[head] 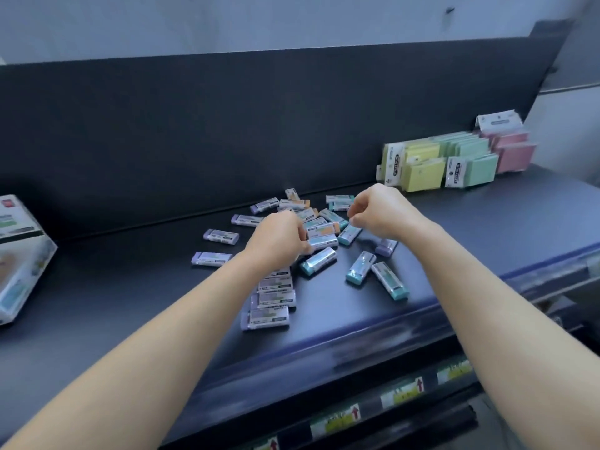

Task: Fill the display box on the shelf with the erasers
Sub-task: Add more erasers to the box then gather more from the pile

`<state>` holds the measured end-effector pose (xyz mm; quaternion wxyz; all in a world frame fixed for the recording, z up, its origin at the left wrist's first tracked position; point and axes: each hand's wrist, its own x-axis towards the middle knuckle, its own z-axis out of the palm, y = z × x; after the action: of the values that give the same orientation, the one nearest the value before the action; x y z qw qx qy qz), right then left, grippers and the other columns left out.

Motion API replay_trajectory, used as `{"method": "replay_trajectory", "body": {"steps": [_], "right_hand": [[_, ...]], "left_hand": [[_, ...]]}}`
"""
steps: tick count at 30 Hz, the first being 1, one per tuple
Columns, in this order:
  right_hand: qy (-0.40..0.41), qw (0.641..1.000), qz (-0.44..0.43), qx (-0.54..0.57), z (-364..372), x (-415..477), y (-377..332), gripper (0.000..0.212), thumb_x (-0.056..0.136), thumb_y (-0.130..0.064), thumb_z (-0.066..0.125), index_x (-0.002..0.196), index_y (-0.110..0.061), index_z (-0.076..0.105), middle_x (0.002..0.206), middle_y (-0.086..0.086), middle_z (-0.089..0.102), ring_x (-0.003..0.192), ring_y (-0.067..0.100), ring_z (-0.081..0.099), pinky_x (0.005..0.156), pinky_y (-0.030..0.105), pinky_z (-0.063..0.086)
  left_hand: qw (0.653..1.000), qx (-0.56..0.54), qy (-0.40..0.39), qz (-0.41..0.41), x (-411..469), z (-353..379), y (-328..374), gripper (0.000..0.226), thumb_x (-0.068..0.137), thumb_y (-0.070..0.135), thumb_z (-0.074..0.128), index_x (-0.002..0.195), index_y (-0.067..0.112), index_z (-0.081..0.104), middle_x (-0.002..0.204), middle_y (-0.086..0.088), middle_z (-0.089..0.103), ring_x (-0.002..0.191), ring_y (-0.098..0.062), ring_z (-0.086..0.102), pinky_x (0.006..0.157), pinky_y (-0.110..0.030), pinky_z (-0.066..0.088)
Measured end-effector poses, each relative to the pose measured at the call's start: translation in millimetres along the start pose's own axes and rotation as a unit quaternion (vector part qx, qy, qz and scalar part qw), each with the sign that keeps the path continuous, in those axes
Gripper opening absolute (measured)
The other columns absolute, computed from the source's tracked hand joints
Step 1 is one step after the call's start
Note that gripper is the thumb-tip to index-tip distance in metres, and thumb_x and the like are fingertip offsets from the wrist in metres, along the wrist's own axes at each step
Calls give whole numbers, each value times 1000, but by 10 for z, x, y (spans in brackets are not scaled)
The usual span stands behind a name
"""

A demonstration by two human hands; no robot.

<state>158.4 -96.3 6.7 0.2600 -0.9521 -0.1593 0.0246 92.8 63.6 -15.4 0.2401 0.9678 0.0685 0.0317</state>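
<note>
This is a shop, most likely a stationery aisle. A dark retail shelf with a tall dark back panel carries goods in sale packaging: wrapped erasers lie scattered on it, packs of sticky notes in yellow, green and pink stand in rows at the back right, and a printed display box sits at the left. Price labels run along the front edge of the shelf below.
</note>
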Motion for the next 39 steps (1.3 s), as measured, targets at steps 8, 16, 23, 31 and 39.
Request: {"method": "replay_trajectory", "body": {"steps": [8,16,23,31,39], "right_hand": [[-67,995,-72,-1,182,212,-85,22,80,-19,76,101,-16,73,94,-4,61,88,14,56,75,23,39],[-112,990,-86,-31,262,293,-141,20,82,-16,74,102,-12,72,96,-2,64,90,18,61,86,30,51],[-137,986,-93,-26,148,293,-98,14,78,-13,76,79,-17,62,78,-1,62,75,19,60,66,28,50],[-60,990,-108,72,-3,363,-30,9,90,-11,59,98,-16,61,77,-6,55,70,12,51,58,19,40],[-36,982,-101,158,46,514,37,46,92,-6,51,127,-35,50,77,-3,49,62,10,47,52,18,38]], "left_hand": [[1000,-11,-10,-25,13,-38,-75,18,76,19,75,86,10,63,85,-3,63,70,-19,56,51,-24,39],[998,-37,43,-40,85,-141,-209,8,88,16,62,90,12,69,84,2,63,75,-13,55,61,-22,39],[992,-42,115,-22,326,-119,-182,13,90,13,58,97,9,68,99,-2,64,86,-17,56,74,-27,45],[999,28,30,-25,856,-34,-240,32,95,16,42,120,18,62,126,-12,54,124,-30,39,102,-37,40],[998,48,3,-43,1073,-25,-239,28,88,9,48,97,29,65,121,-12,47,114,-31,45,84,-32,43]]}}
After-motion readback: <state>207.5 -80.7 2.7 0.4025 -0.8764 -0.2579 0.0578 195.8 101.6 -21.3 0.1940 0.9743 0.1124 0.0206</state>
